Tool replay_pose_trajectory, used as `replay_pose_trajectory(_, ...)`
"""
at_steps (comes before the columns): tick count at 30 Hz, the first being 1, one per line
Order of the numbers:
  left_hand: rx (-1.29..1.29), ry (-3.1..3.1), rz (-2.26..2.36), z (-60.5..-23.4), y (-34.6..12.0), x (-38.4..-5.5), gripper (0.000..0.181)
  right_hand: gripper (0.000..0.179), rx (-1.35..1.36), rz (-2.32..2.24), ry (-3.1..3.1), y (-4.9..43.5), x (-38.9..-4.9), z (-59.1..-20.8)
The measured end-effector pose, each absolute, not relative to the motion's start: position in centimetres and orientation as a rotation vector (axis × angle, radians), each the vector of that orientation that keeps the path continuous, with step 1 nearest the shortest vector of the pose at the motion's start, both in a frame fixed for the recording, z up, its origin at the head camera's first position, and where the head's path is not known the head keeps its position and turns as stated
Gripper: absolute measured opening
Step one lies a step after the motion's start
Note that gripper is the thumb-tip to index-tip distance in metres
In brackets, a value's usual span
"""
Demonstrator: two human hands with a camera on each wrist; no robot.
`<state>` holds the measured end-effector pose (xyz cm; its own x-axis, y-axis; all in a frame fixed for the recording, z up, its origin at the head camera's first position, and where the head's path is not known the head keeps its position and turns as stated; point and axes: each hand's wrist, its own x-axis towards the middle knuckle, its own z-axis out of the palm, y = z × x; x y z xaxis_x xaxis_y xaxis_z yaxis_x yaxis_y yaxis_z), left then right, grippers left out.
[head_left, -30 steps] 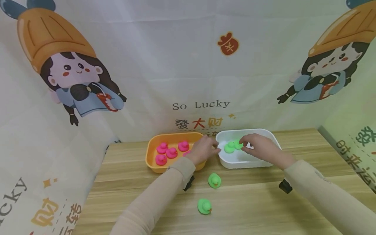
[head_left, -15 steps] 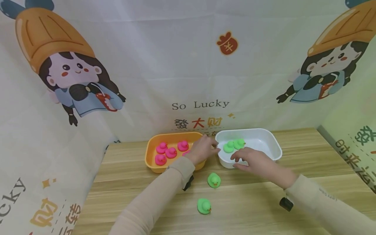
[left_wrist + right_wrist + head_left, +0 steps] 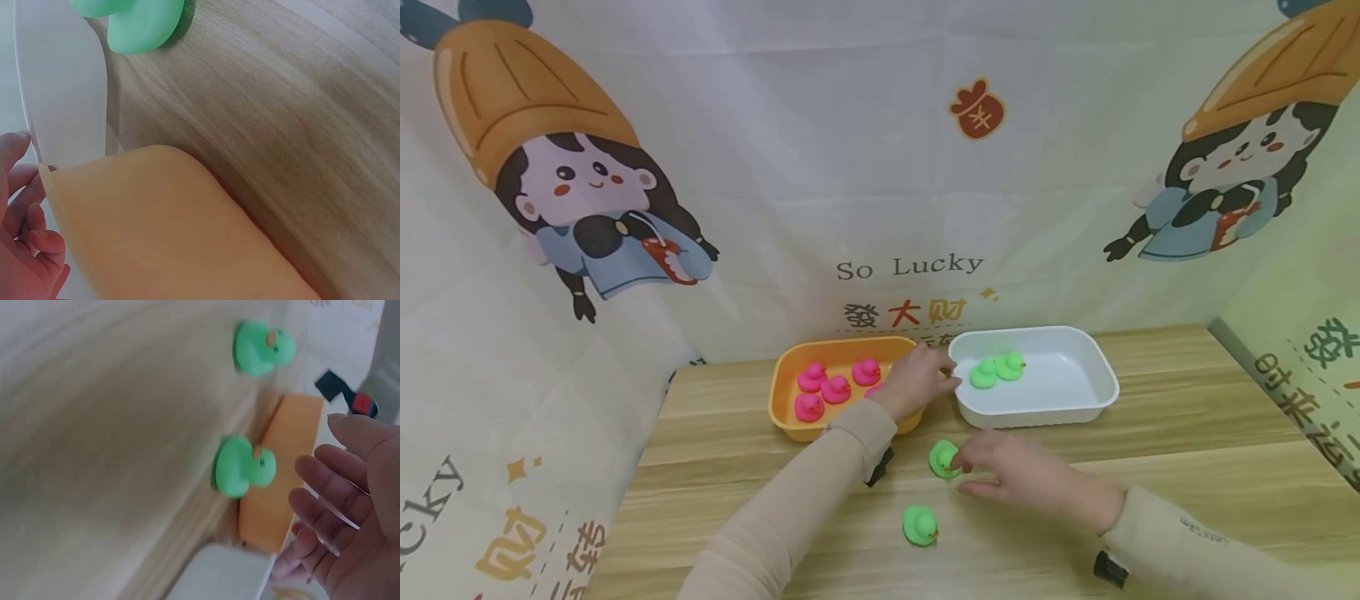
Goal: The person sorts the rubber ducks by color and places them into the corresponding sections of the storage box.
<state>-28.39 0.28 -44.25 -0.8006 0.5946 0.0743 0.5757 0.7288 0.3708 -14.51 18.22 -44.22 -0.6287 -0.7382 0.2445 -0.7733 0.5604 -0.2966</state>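
My left hand (image 3: 917,382) hovers over the right end of the orange tub (image 3: 781,417), its loosely bent fingers at the neighbouring rims of that tub and the white tub (image 3: 1075,414). In the left wrist view a fingertip seems to touch the white rim. My right hand (image 3: 1018,468), fingers spread and relaxed, has its fingertips close beside a green rubber duck (image 3: 942,459) on the table; contact cannot be made out. Nearer to me sits a second green duck (image 3: 921,526). Two green ducks (image 3: 997,369) lie in the white tub, and several pink ducks (image 3: 836,389) in the orange one.
Both tubs stand side by side at the back of the wooden table (image 3: 715,475), against a printed cloth backdrop (image 3: 775,167). A small black camera (image 3: 1110,568) hangs below my right wrist, another black piece (image 3: 880,467) below the left.
My right hand has left the white tub and come toward me, down to the nearer table area beside a green duck. That duck has turned slightly. The left hand has stayed in place.
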Motion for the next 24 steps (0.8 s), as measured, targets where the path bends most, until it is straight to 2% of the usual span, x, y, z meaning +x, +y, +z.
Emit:
replay_pose_trajectory(11,0.981,2.876,0.588,-44.4,0.3,-28.5,0.025,0.02,1.402,0.553,-2.604,15.2,-12.7,-46.2)
replay_pose_trajectory(24,0.978,2.886,0.596,-44.5,0.4,-28.4,0.024,0.022,1.452,0.543,-2.598,14.0,-12.3,-48.0)
